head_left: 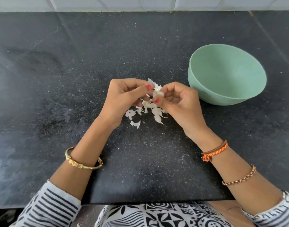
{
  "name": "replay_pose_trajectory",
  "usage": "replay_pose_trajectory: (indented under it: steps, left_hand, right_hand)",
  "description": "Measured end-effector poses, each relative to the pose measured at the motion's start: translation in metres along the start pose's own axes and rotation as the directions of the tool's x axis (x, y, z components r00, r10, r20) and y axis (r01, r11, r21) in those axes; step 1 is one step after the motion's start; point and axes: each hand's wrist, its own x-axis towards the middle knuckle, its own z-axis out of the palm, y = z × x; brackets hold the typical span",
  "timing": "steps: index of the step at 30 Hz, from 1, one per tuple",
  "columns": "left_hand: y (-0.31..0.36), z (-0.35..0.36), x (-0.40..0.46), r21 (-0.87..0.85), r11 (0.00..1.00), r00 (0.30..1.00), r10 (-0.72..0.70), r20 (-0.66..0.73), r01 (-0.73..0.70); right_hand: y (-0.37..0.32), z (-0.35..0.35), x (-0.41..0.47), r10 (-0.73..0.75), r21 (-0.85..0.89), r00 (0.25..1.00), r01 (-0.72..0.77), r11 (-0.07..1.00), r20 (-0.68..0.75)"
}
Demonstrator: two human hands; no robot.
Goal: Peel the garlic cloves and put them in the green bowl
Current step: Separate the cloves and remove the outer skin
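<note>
- Left hand (124, 97) and right hand (178, 102) both pinch one garlic piece (157, 92), stripping skin.
- Green bowl (229, 95), at two o'clock, looks empty; peels (134, 114) lie beneath; nearly everything remains.

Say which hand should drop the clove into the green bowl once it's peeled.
Probably the right hand: the green bowl sits just beyond it on that side, while the left hand would have to cross over. Both pinch the garlic.

Head camera looks steeply down, close over the countertop (140, 46).
</note>
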Motion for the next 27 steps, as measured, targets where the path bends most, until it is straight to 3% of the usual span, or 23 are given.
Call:
replay_pose_trajectory:
  steps: [8,27]
  left_hand:
    - [-0.0035,-0.0013,0.0005,-0.003,1.000,0.996,0.025,0.086,-0.025]
    - [-0.0106,0.0004,0.0026,0.098,0.992,0.987,0.066,0.144,-0.081]
  right_hand:
    - [-0.0018,-0.0009,-0.0007,0.047,0.172,0.999,-0.042,0.984,-0.027]
    - [-0.0040,0.0005,-0.0024,0.084,0.139,0.994,-0.074,0.988,-0.065]
